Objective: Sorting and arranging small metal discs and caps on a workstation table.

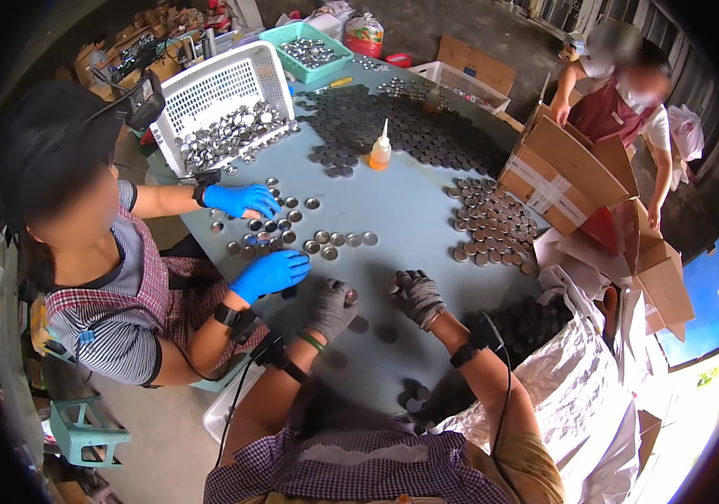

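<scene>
Head view on my monitor: both gray-gloved hands of the wearer are raised over the tabletop (410, 218), toward its near edge. On the left hand (332, 312), thumb and fingertips pinch a small round cap (351, 297) at the side facing the other hand. On the right hand (420, 301), the fingers are curled close together, and at their tips they pinch a second round piece (394, 288); from here I can't tell which way it faces.

I judge the work to be partway along. Dark discs (435, 139) lie in a broad sheet along the far edge, and brownish discs (494, 223) cluster by the right edge. Both groups look set out, perhaps done, though I can't confirm it. Plenty seems left: shiny caps (233, 130) heap in a white basket (208, 84) tipped at the left edge, and loose caps (326, 238) lie between that edge and the middle, where a co-worker's blue-gloved hands (269, 275) are busy. A squeeze bottle (380, 155) with orange liquid stands upright just in front of the dark sheet.
</scene>
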Tool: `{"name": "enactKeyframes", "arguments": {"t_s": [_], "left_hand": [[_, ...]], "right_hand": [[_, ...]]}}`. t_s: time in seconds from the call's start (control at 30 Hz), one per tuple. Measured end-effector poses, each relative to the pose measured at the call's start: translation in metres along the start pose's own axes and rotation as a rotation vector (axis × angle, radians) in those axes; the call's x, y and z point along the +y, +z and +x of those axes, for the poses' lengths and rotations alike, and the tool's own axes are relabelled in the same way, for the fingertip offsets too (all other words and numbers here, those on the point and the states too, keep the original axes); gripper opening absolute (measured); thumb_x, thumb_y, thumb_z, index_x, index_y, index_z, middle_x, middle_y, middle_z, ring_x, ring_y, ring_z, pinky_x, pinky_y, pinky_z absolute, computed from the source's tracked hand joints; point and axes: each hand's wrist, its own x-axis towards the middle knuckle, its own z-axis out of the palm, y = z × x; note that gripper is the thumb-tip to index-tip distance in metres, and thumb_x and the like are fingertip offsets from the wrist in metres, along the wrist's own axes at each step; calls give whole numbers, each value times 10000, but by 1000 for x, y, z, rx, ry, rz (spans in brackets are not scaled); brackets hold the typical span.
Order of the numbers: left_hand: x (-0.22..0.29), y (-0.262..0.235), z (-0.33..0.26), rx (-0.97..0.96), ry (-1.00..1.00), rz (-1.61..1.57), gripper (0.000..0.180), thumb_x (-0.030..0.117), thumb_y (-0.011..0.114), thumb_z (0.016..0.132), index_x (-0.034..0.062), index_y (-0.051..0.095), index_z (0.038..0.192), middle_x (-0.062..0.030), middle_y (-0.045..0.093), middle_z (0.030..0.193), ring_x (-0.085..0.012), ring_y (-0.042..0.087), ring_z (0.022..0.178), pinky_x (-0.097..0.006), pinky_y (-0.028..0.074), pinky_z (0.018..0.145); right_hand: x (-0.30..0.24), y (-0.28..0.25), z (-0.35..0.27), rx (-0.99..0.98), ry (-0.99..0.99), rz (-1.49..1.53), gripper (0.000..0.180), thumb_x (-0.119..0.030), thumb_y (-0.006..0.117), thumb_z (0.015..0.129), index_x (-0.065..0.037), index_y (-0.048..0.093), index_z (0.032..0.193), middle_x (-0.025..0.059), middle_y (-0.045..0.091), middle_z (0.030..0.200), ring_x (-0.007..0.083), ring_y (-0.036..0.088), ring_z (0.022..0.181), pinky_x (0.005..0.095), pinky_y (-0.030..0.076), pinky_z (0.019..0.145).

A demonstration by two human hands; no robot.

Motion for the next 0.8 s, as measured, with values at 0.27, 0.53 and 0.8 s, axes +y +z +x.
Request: {"name": "enactKeyframes", "arguments": {"t_s": [0.27,0.53,0.8], "left_hand": [[20,-20,8,-85,73,63,202,146,651,620,73,575,792,-116,546,857,-314,553,791,-419,470,694],[1,-2,9,-78,97,155,186,135,648,654,52,584,807,-132,547,894,-324,553,793,-434,469,711],[-10,-11,49,52,-33,73,230,107,659,715,31,581,918,-181,511,1063,-329,539,907,-409,458,776]], "right_hand": [[7,-2,41,-270,56,28,157,-193,616,707,-90,589,823,160,595,845,358,578,809,439,475,712],[19,24,128,-99,84,23,168,-257,558,802,-110,602,869,176,589,914,360,577,853,447,474,758],[34,14,102,-364,170,-123,220,-237,515,837,-77,639,925,178,599,977,330,580,934,410,475,818]]}}
